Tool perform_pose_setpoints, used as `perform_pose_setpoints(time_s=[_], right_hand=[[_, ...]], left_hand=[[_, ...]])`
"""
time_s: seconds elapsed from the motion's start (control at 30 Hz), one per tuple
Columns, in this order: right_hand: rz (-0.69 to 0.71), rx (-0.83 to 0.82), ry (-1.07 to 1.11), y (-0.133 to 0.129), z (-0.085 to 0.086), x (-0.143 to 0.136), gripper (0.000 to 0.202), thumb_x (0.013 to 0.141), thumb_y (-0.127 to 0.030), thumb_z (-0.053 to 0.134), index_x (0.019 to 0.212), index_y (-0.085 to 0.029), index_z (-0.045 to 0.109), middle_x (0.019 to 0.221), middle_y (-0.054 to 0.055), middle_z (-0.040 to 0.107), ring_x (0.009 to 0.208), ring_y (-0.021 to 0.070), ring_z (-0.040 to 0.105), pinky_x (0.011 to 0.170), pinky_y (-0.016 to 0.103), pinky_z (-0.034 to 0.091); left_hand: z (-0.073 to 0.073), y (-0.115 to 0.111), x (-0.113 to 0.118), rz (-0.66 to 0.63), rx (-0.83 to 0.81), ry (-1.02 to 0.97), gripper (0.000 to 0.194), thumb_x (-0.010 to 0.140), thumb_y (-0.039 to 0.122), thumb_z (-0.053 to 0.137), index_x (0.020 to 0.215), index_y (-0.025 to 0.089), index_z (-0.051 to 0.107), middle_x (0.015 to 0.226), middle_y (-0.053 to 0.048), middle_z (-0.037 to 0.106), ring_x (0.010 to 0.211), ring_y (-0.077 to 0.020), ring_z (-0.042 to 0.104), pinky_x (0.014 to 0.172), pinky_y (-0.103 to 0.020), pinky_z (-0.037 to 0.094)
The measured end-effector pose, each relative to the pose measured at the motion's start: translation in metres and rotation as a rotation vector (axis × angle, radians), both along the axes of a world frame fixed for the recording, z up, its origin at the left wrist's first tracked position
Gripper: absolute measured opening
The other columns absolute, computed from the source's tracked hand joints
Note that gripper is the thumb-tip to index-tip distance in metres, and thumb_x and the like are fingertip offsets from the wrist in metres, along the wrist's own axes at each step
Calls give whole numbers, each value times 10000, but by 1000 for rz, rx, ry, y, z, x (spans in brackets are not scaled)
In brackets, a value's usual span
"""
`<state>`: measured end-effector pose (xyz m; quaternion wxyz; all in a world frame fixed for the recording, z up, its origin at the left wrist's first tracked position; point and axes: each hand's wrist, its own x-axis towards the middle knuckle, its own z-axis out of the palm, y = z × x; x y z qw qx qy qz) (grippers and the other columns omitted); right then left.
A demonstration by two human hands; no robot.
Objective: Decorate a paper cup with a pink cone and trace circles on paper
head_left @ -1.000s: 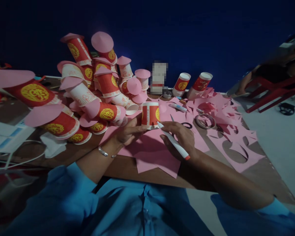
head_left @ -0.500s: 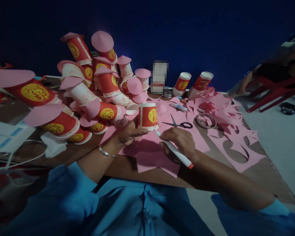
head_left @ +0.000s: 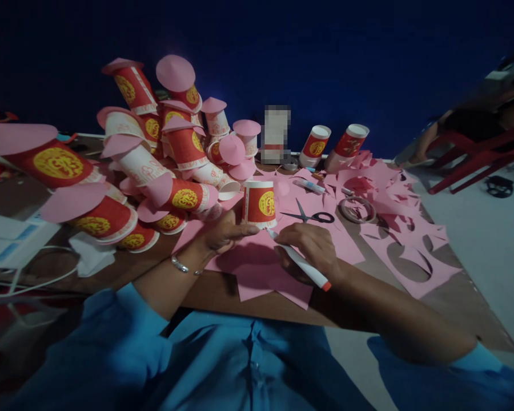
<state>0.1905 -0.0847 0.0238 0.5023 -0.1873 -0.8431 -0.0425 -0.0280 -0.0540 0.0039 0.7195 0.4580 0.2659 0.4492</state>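
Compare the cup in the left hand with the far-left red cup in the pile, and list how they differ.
The held cup has no cone on it; the far-left cup wears a pink paper cone. The held cup is roughly upright in the left hand, while the far-left cup tips well over. Both are red with a yellow emblem.

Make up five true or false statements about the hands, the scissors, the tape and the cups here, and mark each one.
1. The left hand holds a red and yellow cup. True.
2. The right hand is empty. False: it holds a white marker.
3. The scissors lie with their blades apart. True.
4. The tape roll is left of the scissors. False: it is to their right.
5. The two cups at the back right lack pink cones. True.
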Motion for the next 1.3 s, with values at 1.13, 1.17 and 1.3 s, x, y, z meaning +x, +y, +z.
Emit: perform_pose_setpoints(time_s=[1.13, 1.17, 1.3], right_hand=[[-9, -42, -43, 2, -2, 2, 91, 994, -138, 636, 1078, -170, 625, 839, 64, 755, 765, 179, 758, 685, 274, 605], [-2, -40, -43, 2, -1, 2, 91, 991, -130, 638, 1076, -160, 626, 838, 70, 753, 764, 181, 757, 681, 276, 603], [32, -39, -18, 2, -1, 3, 156, 966, -129, 657, 1116, -167, 631, 850, 61, 755, 770, 183, 755, 678, 277, 605]], left_hand=[[-2, 0, -1, -18, 43, 155, 801, 683, 316, 964, 1399, 193, 627, 1121, -85, 770, 957, -218, 693, 849, -331, 518], [-1, 0, -1, -22, 49, 159, 796, 689, 316, 960, 1403, 195, 630, 1119, -85, 771, 961, -222, 694, 853, -334, 518], [1, -1, 0, -28, 54, 125, 849, 690, 306, 951, 1460, 210, 608, 1213, -105, 766, 1124, -288, 693, 978, -396, 509]])
